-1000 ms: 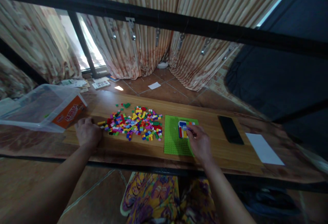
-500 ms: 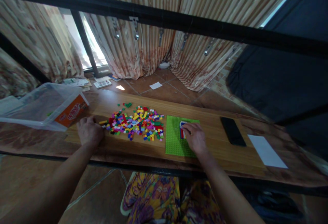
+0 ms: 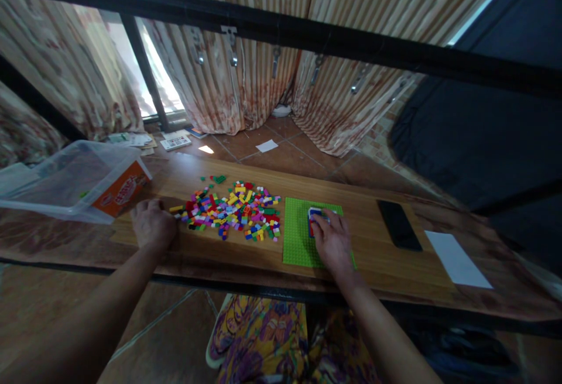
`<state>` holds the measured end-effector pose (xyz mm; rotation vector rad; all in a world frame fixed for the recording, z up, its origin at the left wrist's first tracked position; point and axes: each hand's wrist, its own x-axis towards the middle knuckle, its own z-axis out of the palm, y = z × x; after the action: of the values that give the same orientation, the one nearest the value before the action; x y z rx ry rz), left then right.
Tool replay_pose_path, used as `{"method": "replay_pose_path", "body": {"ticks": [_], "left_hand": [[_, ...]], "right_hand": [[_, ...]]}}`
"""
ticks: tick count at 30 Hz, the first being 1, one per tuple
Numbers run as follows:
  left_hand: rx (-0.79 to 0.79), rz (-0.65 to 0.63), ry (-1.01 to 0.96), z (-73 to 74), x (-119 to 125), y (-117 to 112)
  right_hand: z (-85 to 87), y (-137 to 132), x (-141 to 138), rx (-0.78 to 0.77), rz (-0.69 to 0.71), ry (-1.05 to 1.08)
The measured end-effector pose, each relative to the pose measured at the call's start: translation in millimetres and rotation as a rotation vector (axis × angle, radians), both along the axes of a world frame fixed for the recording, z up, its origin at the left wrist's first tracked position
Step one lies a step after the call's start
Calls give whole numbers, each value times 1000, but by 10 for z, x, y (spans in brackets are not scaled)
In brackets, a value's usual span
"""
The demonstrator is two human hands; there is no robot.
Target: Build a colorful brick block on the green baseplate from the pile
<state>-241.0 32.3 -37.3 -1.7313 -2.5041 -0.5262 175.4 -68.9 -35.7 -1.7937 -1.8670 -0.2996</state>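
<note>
Right hand now hiding more of the brick build

Right hand (image 3: pixel 334 242) bent over brick build (image 3: pixel 312 214), beyond the middle toward green baseplate's (image 3: pixel 296 246) far edge. Fingers gripping or just pressing: can't tell. Yellow section, visible a second ago, now covered, so seating unconfirmed. Left hand (image 3: pixel 153 223) at wooden board's (image 3: pixel 373 270) left end, beside loose bricks (image 3: pixel 237 208); fingers curled, contents not visible.

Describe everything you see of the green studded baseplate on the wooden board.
The bright green, four-sided studded baseplate, plastic by its look, lies flat on the brown wooden board, right of the multicoloured brick heap. A white, blue and red brick build sits on it. The right hand hides part of its right side; whether the hand touches it is unclear.
</note>
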Motion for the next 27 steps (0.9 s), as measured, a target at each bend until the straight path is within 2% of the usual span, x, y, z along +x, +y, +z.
{"method": "replay_pose_path", "body": {"ticks": [3,8,17,22,27], "left_hand": [[21,-24,12,-31,-16,10],[41,4,-8,-69,-33,12],[25,-29,-26,1,-1,-28],[11,-25,-9,44,18,-41],[0,-23,26,56,19,-35]], "right_hand": [[-19,-21,-28,-10,-33,-63],[-45,-35,-39,-1,-82,-109],[-3,-25,-82,-40,-117,-170],[49,-56,-40,-6,-78,-52],[17,-365,-255,121,12,159]]}}
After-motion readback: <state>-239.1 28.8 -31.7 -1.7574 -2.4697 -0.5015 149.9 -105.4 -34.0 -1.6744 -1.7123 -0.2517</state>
